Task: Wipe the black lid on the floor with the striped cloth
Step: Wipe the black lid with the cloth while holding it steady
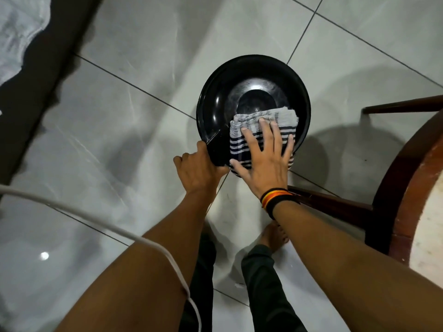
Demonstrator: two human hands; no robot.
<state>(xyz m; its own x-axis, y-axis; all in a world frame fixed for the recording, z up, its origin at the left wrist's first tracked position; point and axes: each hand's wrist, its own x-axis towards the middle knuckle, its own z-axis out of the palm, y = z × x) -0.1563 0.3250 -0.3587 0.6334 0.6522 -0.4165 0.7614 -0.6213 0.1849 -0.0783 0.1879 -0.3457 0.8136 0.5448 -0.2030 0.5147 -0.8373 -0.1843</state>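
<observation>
Nearest, right hand [262, 156] pressed flat, fingers spread, on striped cloth [249, 130] over near rim of black lid [251, 89] lying on tiled floor [119, 130]; left hand [199, 164] clenched on near-left rim; unwiped surface far of fingertips.

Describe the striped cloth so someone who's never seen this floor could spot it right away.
Start from the pale tiled floor and find the round black lid lying beside the dark wooden chair. The striped cloth lies folded on the lid's near side under the flat right hand. It is the only fabric there, grey with dark stripes.
</observation>
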